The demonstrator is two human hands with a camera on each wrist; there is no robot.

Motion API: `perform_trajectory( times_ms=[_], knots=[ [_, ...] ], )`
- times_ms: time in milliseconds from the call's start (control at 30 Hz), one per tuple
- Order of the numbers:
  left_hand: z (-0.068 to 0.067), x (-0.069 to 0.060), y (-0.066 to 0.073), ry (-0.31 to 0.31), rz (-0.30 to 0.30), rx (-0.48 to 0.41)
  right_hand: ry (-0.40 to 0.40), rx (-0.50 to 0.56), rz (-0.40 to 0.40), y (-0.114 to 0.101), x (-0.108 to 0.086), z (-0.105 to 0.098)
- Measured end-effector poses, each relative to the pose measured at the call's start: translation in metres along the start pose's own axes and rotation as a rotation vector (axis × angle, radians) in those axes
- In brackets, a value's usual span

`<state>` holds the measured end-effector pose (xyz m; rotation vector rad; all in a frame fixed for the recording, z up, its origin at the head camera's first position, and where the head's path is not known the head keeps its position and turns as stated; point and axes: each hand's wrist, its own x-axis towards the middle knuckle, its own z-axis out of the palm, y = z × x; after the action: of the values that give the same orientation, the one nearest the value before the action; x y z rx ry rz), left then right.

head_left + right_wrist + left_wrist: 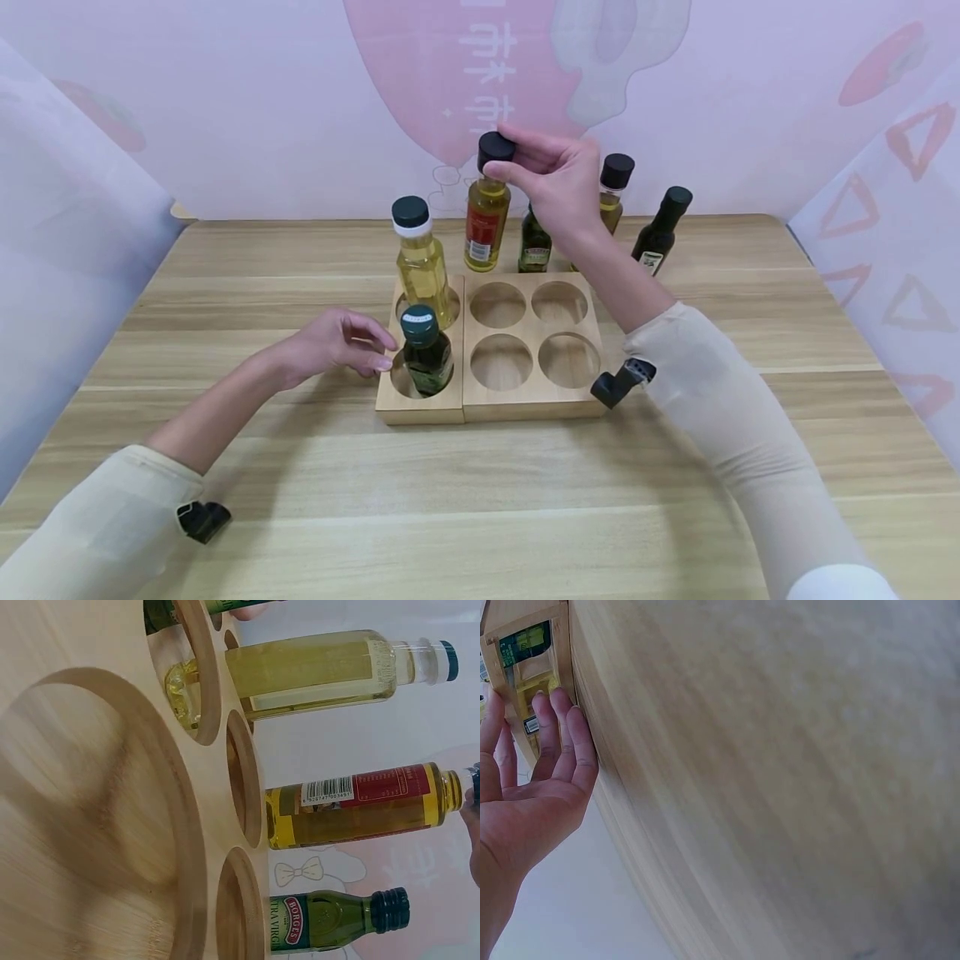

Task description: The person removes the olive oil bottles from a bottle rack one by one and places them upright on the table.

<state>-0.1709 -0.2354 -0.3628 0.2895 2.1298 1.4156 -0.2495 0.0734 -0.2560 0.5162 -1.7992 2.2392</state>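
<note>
At far left: left hand [341,343], fingers loosely bent and parted from the thumb, gripping nothing, just beside the wooden left block [420,414]; hard to say, touching or apart. Next, standing in that block's near hollow: green-capped bottle [429,367], likely stiff, smooth glass, to be taken round the shoulders. In the far hollow behind: taller pale-oil bottle [423,275], probably heavier and slick, steadiest by the body.

Farther right, behind the wooden right block [532,411], roughly upright: red-labelled bottle [486,225]. Looks filled to near the neck with amber oil, so probably weighty for such a slim shape; rigid, smooth, likely breakable if knocked against wood. Safer held by neck or upper body than by the cap alone, with most weight low down. Pinched at the black cap [496,146] between thumb and fingers of the right hand [561,179], closed to about cap width. Cannot tell from here: base on the table [540,483] or just clear of it.

Beyond, to the right: small green bottle [535,246], black-capped bottle [611,204], slim dark bottle [660,229], all untouched.
</note>
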Motion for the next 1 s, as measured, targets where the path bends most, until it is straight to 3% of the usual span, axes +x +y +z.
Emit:
perform_trajectory(
  times_ms=[300, 567, 1000],
  knots=[
    [0.001, 0.0, 0.001, -0.007, -0.005, 0.001, -0.009, -0.034, 0.01, 0.017, 0.001, 0.001],
    [0.001, 0.0, 0.0, -0.01, -0.003, 0.0, 0.001, -0.09, 0.089, 0.028, 0.002, 0.002],
    [0.001, 0.001, 0.0, -0.013, 0.009, 0.003, -0.022, -0.186, 0.106, 0.038, 0.001, 0.001]
  ],
)
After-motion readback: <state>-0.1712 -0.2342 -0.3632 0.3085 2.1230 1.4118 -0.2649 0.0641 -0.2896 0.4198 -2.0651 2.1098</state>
